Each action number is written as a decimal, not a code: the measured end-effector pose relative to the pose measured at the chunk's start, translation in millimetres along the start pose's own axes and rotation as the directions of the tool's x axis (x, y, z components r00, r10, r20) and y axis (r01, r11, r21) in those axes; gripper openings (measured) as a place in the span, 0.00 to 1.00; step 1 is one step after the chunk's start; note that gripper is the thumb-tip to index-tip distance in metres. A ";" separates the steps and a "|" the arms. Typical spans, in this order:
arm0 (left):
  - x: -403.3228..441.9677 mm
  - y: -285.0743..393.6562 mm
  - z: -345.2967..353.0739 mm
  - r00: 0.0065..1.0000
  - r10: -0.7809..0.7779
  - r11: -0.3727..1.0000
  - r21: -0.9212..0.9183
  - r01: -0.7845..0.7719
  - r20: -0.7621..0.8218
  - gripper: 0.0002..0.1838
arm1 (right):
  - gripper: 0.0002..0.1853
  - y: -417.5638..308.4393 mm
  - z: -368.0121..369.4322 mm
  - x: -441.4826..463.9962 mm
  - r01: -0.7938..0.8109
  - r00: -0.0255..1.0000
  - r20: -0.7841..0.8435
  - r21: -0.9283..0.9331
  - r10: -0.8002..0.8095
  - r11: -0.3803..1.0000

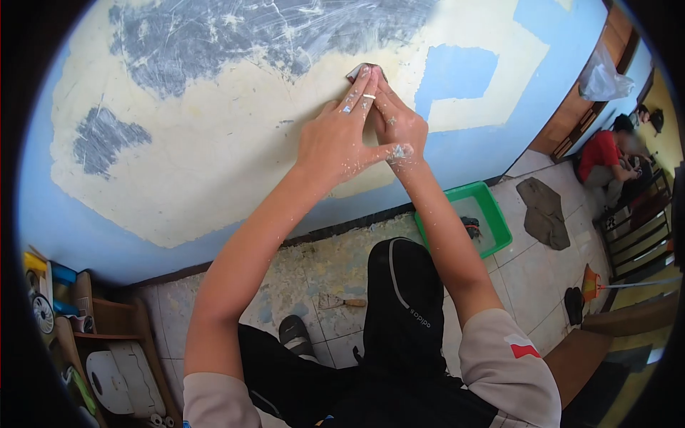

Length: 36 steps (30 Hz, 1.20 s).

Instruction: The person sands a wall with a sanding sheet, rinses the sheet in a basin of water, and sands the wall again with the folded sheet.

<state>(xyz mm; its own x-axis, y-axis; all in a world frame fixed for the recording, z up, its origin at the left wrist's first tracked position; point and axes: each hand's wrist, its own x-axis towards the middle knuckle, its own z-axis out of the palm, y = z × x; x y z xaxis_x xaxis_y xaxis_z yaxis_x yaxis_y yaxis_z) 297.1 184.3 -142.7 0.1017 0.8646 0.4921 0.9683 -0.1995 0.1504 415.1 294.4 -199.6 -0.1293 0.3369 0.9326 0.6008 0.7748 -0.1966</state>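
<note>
Both hands reach up to the wall (242, 135), which is blue with large cream patches and scraped dark grey areas. My left hand (332, 139) presses its fingertips on a small folded piece of sandpaper (354, 72), held flat against a cream patch. My right hand (403, 132) meets it there, its fingertips on the same piece from the right. My left thumb stretches across to the right wrist. White and bluish specks cover both hands. Most of the sandpaper is hidden under the fingers.
A green basin (496, 221) with water and a dark object stands by the wall. A scraper (342, 302) lies on the stained tiles. Beyond are a brown cloth (544, 214), a broom (591, 284) and a seated person (606, 160). A wooden shelf (114, 317) stands left.
</note>
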 end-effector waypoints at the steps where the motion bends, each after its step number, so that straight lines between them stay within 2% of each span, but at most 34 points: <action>1: 8.2 1.7 -2.4 1.000 0.005 0.999 -0.038 -0.005 -0.015 0.62 | 0.26 2.7 -1.4 4.2 -0.003 1.000 0.002 0.018 0.003 1.000; 3: 15.9 2.8 -4.1 1.000 -0.007 0.997 -0.080 0.006 -0.022 0.62 | 0.27 2.4 -0.6 10.4 -0.008 1.000 0.021 0.044 0.007 0.999; 5: 22.8 0.6 -6.9 0.987 0.036 0.998 -0.054 -0.045 -0.157 0.61 | 0.27 -5.9 3.1 27.5 -0.022 0.996 -0.080 0.139 0.033 0.990; 6: 29.2 0.2 -11.7 0.988 0.035 0.998 -0.052 -0.044 -0.153 0.61 | 0.27 -7.9 6.1 38.9 -0.025 0.996 -0.079 0.140 0.037 0.990; 8: 42.8 -2.9 -22.4 0.957 0.080 0.994 -0.044 -0.096 -0.279 0.57 | 0.27 -12.2 11.7 59.8 0.058 0.968 -0.252 0.206 -0.005 0.977; 9: 47.9 -7.8 -23.3 0.947 0.107 0.990 -0.052 -0.129 -0.302 0.55 | 0.26 -16.8 7.8 60.7 -0.004 0.979 -0.194 0.283 0.061 0.959; 10: 46.1 -9.5 -18.8 0.949 0.104 0.990 -0.056 -0.126 -0.296 0.55 | 0.26 -15.1 7.1 52.9 -0.009 0.980 -0.188 0.283 0.065 0.959; 12: 33.5 -11.1 -6.4 0.973 0.099 0.990 -0.081 -0.118 -0.210 0.57 | 0.25 -9.1 9.0 29.7 -0.011 0.988 -0.147 0.202 0.042 0.979; 13: 21.3 -8.2 1.1 0.993 0.062 0.996 -0.060 -0.068 -0.099 0.59 | 0.24 -4.9 6.7 13.6 -0.034 0.995 -0.087 0.159 0.049 0.987; 16: 15.5 -3.1 11.9 0.996 0.045 0.998 -0.049 -0.048 -0.078 0.60 | 0.24 6.9 6.5 4.1 0.003 0.996 -0.087 0.113 0.007 0.994; 18: 30.8 -1.3 2.7 0.990 0.068 0.996 -0.056 -0.075 -0.122 0.60 | 0.24 14.0 8.2 20.5 0.013 0.997 -0.074 0.082 -0.007 0.997; 20: 43.5 0.6 -8.9 0.987 0.073 0.994 -0.073 -0.084 -0.144 0.60 | 0.24 6.2 4.5 53.2 0.060 0.967 -0.251 0.115 -0.030 0.992; 22: 62.7 -5.0 -18.8 0.952 0.151 0.983 -0.061 -0.173 -0.268 0.60 | 0.23 3.3 -4.5 61.3 0.036 0.975 -0.221 0.154 -0.001 0.987; 24: 54.6 -5.7 -4.3 0.947 0.166 0.983 -0.032 -0.182 -0.275 0.61 | 0.24 2.7 -11.4 47.3 -0.004 0.990 -0.136 0.183 0.030 0.983; 26: 25.3 5.3 15.4 0.995 0.080 0.997 0.006 -0.080 -0.065 0.63 | 0.25 16.8 -8.5 4.8 0.017 0.993 -0.118 0.140 0.000 0.990; 27: 14.9 6.4 25.7 0.998 0.038 0.999 0.016 -0.039 0.044 0.65 | 0.24 23.0 -6.8 -14.5 0.000 0.998 -0.060 0.099 0.006 0.995; 28: 14.0 10.6 21.4 0.999 0.040 0.999 0.024 -0.041 0.034 0.65 | 0.24 24.1 -8.5 -19.3 -0.017 1.000 -0.001 0.055 0.017 0.998; 30: 16.0 20.0 12.2 0.996 -0.006 1.000 -0.025 0.009 0.084 0.67 | 0.23 28.5 -9.5 -14.9 -0.003 1.000 -0.014 0.055 0.004 0.998; 32: 26.4 24.5 1.4 0.997 -0.017 1.000 -0.004 0.017 0.071 0.65 | 0.22 32.1 -7.9 -2.2 0.009 1.000 -0.012 0.052 -0.009 0.999; 34: 37.7 23.1 -5.0 0.997 -0.033 0.999 0.016 0.032 0.076 0.63 | 0.21 18.0 -7.6 37.2 0.036 0.985 -0.171 -0.025 -0.040 0.999; 36: 56.4 13.6 -15.5 0.963 0.064 0.998 0.010 -0.064 -0.261 0.59 | 0.21 8.9 -3.7 68.3 0.056 0.976 -0.214 0.020 -0.050 0.998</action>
<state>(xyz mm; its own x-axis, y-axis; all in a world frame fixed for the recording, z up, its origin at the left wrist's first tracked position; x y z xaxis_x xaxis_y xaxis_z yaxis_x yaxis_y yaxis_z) 312.5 223.2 -99.6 0.1007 0.6999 0.7071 0.9622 -0.2494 0.1098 414.5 322.3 -136.5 0.0126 0.1754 0.9844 0.5771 0.8027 -0.1504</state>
